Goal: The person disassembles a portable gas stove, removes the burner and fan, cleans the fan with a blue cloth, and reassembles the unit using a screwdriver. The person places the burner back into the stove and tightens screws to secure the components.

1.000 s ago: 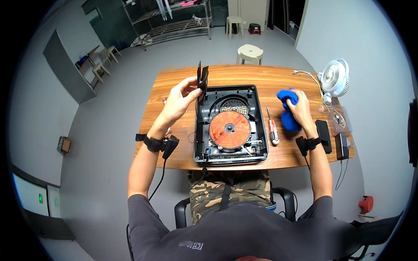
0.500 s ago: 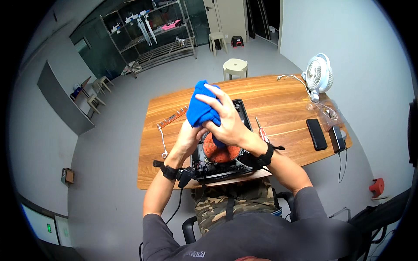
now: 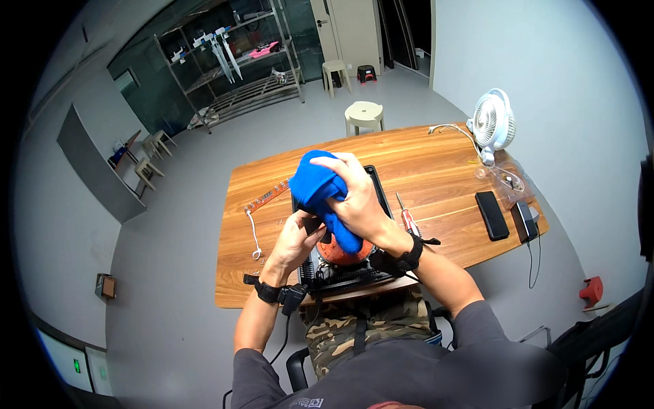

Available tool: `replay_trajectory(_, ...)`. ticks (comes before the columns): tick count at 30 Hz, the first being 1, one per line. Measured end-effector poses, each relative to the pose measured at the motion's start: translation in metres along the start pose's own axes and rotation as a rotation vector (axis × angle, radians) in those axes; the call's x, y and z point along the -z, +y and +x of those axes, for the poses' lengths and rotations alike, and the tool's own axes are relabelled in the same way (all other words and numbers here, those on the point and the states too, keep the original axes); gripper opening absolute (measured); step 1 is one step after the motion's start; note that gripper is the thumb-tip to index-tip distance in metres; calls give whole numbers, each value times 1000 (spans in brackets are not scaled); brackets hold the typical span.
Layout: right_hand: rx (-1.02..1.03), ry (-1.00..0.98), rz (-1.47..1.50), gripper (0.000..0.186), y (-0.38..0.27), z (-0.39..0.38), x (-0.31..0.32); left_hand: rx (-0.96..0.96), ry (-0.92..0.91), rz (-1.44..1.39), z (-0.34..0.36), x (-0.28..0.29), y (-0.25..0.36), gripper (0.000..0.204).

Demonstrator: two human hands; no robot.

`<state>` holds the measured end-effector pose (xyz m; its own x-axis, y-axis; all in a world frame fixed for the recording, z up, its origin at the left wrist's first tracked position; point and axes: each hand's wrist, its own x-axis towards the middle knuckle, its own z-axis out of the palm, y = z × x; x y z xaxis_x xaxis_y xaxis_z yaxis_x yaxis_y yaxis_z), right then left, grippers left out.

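warm brown wood-grain table (image 3: 422,163) spreads beneath your hands in a grey-floored room, with a white round-headed fan (image 3: 492,123) well beyond your right hand and a flat black rectangular phone-like slab (image 3: 492,215) off to that hand's right. your right hand (image 3: 359,206) is wrapped around a bright blue soft fabric cloth (image 3: 317,180), fingers bent over the bundle, one end hanging below them. your left hand (image 3: 291,242) is narrowed, its thumb and fingers seeming to pinch a dark thin piece (image 3: 311,223), mostly hidden behind the cloth, so its full shape cannot be told. directly below both hands lies an open black plastic housing (image 3: 383,191), with a round orange-red coil disc (image 3: 332,255) showing under the hanging end. a red-and-white-handled screwdriver (image 3: 408,219) lies just beyond your right wrist.

this looks like wiping, so grip the dark piece by its edge with your left fingers, press with a folded pad of cloth, and stroke away from that grip. gather the loose end into your right palm, since it could snag on the coil, and work left of the housing so dust probably falls clear.
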<state>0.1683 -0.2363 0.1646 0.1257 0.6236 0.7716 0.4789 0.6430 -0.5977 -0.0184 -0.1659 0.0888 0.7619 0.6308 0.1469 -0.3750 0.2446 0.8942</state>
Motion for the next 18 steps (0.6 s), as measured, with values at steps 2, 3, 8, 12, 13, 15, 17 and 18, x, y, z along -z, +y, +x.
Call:
replay_trajectory(2, -4, 33, -13, 57, 4, 4, 5, 23, 65, -22, 3, -13, -2, 22)
replay_trajectory(3, -5, 40, -29, 55, 2, 6, 4, -2, 69, -65, 2, -16, -3, 22)
replay_trajectory(8, -17, 91, -19, 50, 13, 7, -2, -18, 70, -93, 2, -8, -11, 25)
replay_trajectory(12, -7, 218, -37, 49, 38, 17, -3, -95, 96, 120, -3, -2, -13, 33)
replay_trajectory(13, -109, 233, 61, 49, 51, 19, 0, -87, 75, 12, -5, 1, -11, 39)
replay_trajectory(15, -288, 216, 374, 43, 56, 18, 11, -88, 14, -20, -9, -2, 1, 39)
replay_trajectory(17, -368, 116, 614, 42, 48, 15, 23, -56, -28, -21, -12, 1, 7, 41)
replay_trajectory(18, -362, 31, 616, 44, 42, 11, 24, -49, -18, -9, -13, 1, 5, 42)
